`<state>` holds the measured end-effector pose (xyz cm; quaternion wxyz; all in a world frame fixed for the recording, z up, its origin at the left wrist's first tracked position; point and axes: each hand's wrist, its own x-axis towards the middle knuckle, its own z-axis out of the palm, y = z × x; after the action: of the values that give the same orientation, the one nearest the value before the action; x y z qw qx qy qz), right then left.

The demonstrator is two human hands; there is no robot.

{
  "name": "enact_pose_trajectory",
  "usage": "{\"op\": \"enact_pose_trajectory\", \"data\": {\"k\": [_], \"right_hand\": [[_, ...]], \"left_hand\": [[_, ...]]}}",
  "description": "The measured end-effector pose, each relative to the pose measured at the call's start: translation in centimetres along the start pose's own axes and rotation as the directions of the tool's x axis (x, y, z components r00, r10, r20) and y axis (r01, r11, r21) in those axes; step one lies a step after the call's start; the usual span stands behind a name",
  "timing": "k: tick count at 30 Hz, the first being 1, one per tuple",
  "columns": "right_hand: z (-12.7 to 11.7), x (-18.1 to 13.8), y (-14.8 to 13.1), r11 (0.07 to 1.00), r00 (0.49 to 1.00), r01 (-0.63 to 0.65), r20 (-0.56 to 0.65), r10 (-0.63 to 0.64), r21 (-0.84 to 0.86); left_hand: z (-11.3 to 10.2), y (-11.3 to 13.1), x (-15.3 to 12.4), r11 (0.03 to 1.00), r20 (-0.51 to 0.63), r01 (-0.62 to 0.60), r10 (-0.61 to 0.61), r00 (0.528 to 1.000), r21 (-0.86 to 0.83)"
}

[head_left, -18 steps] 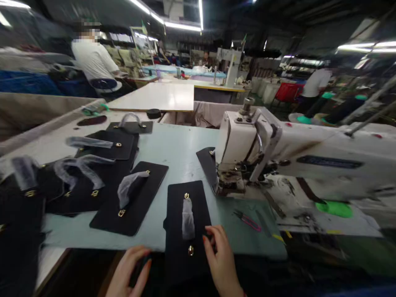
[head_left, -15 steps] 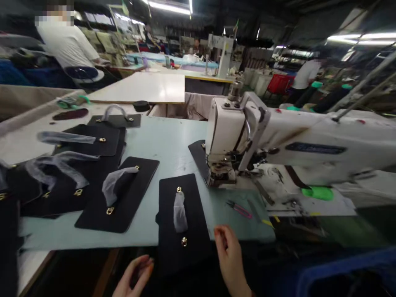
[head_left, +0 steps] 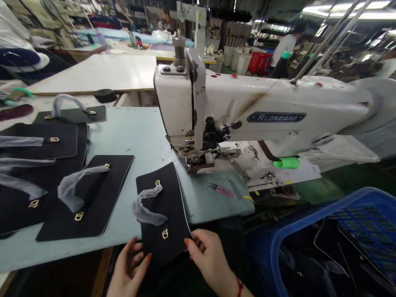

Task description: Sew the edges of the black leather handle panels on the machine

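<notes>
A black bag panel (head_left: 175,198) overhangs the front edge of the worktable. On it are gold-coloured metal fittings and a curved handle (head_left: 148,210) wrapped in translucent white film. My right hand (head_left: 207,251) pinches the panel's lower right edge, thumb on top and fingers curled underneath. At the lower left edge is my left hand (head_left: 128,268), its thumb tip over the panel and its bent fingers at the border. Just left lies another black panel (head_left: 102,202) with a wrapped handle. Pink-handled thread snips (head_left: 221,189) rest to the right, below the sewing machine head.
The white sewing machine (head_left: 235,99) stands behind and right of the panel. More black panels (head_left: 58,152) overlap at the left. A blue plastic basket (head_left: 275,243) at lower right contains black pieces. A black roll (head_left: 105,96) sits near the white table (head_left: 102,74).
My view has swung right, bringing the basket into sight. My right hand has moved onto the panel's edge and my left hand has come up to its side. The panel is tilted and its handle now bows left.
</notes>
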<state>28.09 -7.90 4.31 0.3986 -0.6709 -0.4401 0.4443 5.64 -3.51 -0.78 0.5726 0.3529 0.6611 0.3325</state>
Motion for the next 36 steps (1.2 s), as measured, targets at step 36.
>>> {"op": "enact_pose_trajectory", "data": {"k": [36], "right_hand": [[-1.8, 12.3, -6.4, 0.914, 1.000, -0.014, 0.015, 0.008, 0.405]], "left_hand": [[11.4, 20.1, 9.0, 0.977, 0.468, 0.071, 0.033, 0.883, -0.202]]}}
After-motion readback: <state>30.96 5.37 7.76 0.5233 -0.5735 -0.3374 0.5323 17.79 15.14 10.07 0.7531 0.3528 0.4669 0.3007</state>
